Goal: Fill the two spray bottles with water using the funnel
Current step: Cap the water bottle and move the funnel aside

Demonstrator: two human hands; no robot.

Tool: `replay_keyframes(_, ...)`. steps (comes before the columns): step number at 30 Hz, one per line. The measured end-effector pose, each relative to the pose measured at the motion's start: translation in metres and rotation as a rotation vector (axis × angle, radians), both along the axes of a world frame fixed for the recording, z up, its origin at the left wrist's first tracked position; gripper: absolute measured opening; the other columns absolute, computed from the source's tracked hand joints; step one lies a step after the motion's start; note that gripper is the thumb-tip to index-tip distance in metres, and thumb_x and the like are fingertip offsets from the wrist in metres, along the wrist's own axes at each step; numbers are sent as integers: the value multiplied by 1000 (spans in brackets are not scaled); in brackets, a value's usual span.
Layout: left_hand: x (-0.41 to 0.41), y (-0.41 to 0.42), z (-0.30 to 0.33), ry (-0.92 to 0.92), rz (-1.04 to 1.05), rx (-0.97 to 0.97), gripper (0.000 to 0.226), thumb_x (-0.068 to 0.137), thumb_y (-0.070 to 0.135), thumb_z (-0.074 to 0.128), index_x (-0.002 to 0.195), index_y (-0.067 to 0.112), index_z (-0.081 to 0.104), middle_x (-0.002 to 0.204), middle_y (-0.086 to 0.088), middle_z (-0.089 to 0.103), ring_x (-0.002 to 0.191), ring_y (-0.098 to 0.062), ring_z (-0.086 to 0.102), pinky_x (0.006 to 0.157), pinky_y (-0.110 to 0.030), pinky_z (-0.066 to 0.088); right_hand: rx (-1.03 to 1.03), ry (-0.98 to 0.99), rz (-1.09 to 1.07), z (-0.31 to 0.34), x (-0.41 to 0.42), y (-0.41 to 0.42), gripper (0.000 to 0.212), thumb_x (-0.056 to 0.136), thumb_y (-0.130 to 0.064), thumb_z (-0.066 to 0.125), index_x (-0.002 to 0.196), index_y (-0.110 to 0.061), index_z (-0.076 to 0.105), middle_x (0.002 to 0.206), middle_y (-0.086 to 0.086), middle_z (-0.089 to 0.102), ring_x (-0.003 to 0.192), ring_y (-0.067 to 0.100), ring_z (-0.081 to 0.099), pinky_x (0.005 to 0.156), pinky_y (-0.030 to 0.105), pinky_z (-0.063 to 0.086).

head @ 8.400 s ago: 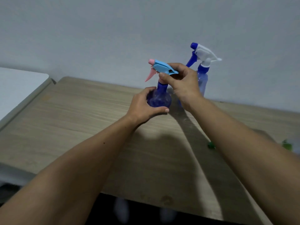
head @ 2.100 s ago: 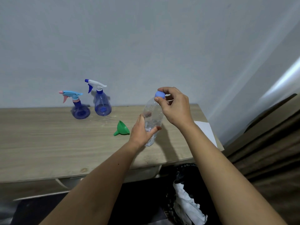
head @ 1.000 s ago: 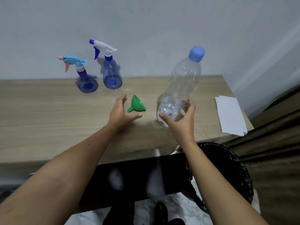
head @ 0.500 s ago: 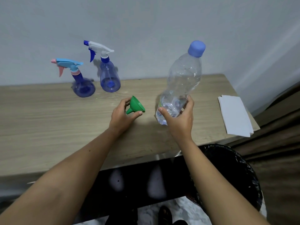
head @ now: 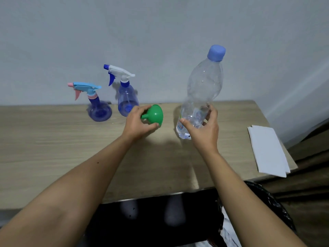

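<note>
My left hand [head: 138, 123] grips the green funnel [head: 154, 114] near the middle of the frame, thumb and fingers curled round its cone, spout pointing left, wide mouth tipped right. My right hand [head: 203, 128] curls round the lower part of the clear water bottle [head: 203, 90], just right of centre; it stands on the wooden table [head: 53, 148] with its blue cap [head: 216, 52] on and a little water at the bottom. Left of the funnel stand the two spray bottles, both with trigger heads on: the white-topped spray bottle [head: 126, 97] just beside my left hand, the round light-blue-topped spray bottle [head: 98, 107] further left. A stack of white paper [head: 267, 150] lies at the table's right edge.
</note>
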State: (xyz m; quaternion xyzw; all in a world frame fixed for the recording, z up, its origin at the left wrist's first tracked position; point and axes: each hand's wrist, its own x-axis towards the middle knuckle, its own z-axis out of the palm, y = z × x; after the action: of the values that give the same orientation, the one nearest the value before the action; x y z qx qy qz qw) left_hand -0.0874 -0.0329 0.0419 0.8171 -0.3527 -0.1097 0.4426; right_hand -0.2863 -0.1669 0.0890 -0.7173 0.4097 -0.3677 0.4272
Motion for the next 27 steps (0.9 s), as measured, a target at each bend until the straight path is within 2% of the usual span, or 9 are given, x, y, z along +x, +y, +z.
replay_keyframes(2,9,-9,-1,-24,-9,15,87,67,41,96,144,15,68,126,-7,61,118,-22,61,109,-38,52,-14,-2,27,2,12,-10,96,66,-40,96,147,-31,45,139,-8,62,127,12,61,107,43,53)
replay_keyframes(5,18,-22,-5,-58,-16,44,82,74,25,100,147,12,65,126,-4,54,118,-19,55,108,-27,45,-24,-1,68,2,29,-24,97,66,-37,97,147,-33,45,138,-9,63,125,11,62,107,42,54)
replay_keyframes(8,22,-32,-11,-94,-40,78,83,75,25,98,149,12,63,127,-1,49,116,-17,53,107,-30,49,-29,-1,91,-1,47,-36,98,65,-37,97,147,-35,44,137,-8,64,124,12,63,107,42,54)
replay_keyframes(10,25,-37,-16,-119,-53,90,82,74,25,97,148,11,64,130,-3,52,116,-19,57,105,-33,52,-19,-7,103,-4,58,-43,98,65,-38,97,148,-35,43,136,-8,64,123,12,63,106,41,54)
replay_keyframes(14,31,-49,-23,-142,-61,119,81,75,24,95,148,11,62,137,-7,58,120,-21,60,103,-27,46,-12,-26,123,-13,76,-55,100,63,-40,96,147,-37,43,134,-10,63,123,13,64,104,43,55)
replay_keyframes(17,36,-54,-27,-137,-31,117,80,77,26,93,149,11,61,139,-6,58,124,-22,59,105,-26,45,5,-38,126,-21,86,-60,101,62,-40,97,147,-37,43,136,-9,63,124,14,63,106,43,55)
replay_keyframes(22,36,-59,-40,-151,-11,124,75,83,27,90,148,11,58,143,-5,61,132,-24,57,116,-39,47,21,-66,124,-28,96,-70,102,64,-37,98,150,-36,42,138,-11,60,127,13,61,108,40,54)
replay_keyframes(27,32,-62,-58,-152,32,56,70,86,22,89,148,8,59,143,-7,65,134,-27,59,118,-39,45,18,-57,122,-31,102,-80,94,65,-40,97,144,-28,47,134,-11,62,123,12,63,106,40,56)
